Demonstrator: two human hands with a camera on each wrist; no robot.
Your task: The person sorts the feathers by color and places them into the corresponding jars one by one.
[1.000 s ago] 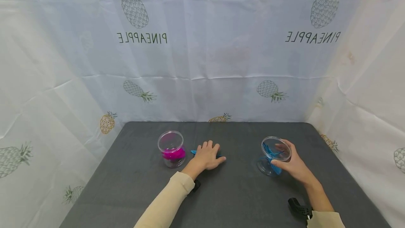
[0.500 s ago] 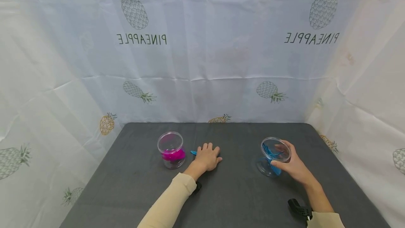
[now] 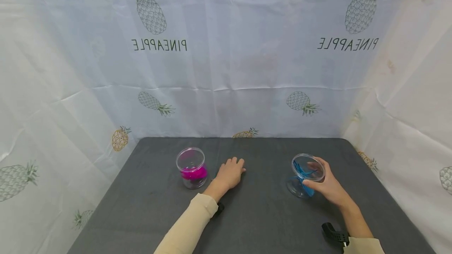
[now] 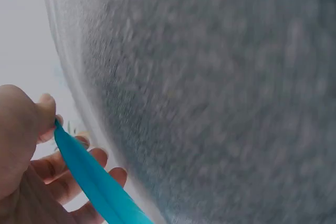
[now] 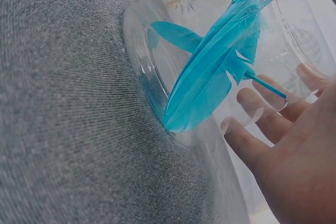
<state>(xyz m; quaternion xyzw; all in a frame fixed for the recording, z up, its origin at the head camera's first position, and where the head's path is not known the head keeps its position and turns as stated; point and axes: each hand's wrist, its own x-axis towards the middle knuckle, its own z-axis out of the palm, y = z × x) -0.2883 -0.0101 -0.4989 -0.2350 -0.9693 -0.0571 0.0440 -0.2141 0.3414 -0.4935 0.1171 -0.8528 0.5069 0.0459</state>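
Note:
My left hand (image 3: 230, 172) is low over the table between two clear jars. In the left wrist view, its thumb and a finger pinch the narrow end of a blue feather (image 4: 97, 177); from the head view the hand hides that feather. With thumb and fingers round its upper wall, my right hand (image 3: 326, 181) holds a clear jar (image 3: 290, 187) standing on the table at the right. Inside are several blue feathers (image 5: 205, 82), some with their quills pointing up. A second clear jar (image 3: 190, 153), with a bright pink bundle (image 3: 194, 173) inside, stands left of my left hand.
Both jars stand on a dark grey table (image 3: 261, 222). A white pineapple-print curtain (image 3: 226, 58) rises behind the table's back edge and along both sides. Black wrist mounts show beneath the forearms.
The left hand has taken hold of the blue feather from the table; its blue tip no longer shows beside the hand. The fingers have drawn together. My right hand and its jar have stayed put.

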